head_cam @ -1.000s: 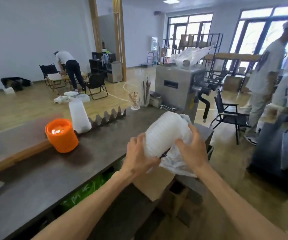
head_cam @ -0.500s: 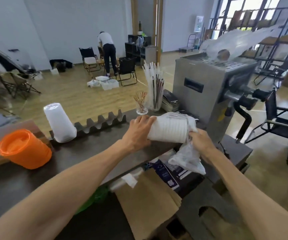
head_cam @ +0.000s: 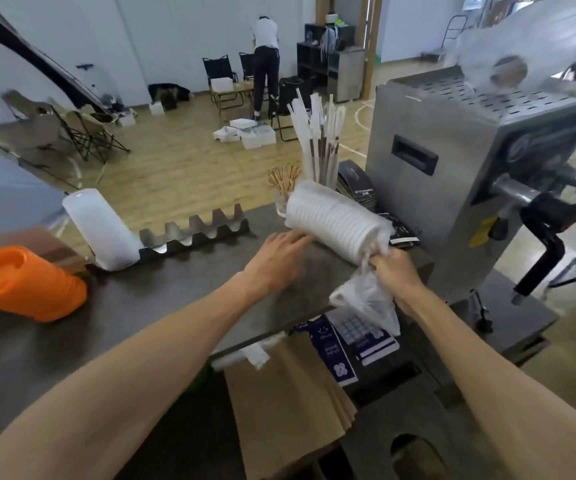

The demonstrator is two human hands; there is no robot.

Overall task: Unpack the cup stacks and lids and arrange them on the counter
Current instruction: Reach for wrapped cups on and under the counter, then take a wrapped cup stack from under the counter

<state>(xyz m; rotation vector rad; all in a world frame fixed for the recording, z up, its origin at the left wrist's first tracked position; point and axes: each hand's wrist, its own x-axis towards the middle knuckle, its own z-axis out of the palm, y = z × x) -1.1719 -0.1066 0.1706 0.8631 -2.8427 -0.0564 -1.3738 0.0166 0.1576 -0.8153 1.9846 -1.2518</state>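
Two hands work: our right hand (head_cam: 395, 268) grips the plastic bag (head_cam: 366, 299) at four o'clock of the lid stack (head_cam: 335, 225); left hand (head_cam: 276, 251), fingers straight, touches the table (head_cam: 162, 289).

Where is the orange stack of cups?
In the head view the orange cup stack lies on its side at the far left of the dark counter, just left of the white cup stack leaning on the metal rack.

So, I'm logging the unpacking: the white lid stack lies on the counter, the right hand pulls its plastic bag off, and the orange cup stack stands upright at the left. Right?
Not quite. The head view shows the orange cup stack lying on its side, not upright. The rest holds: white lid stack on the counter, right hand gripping the plastic bag.
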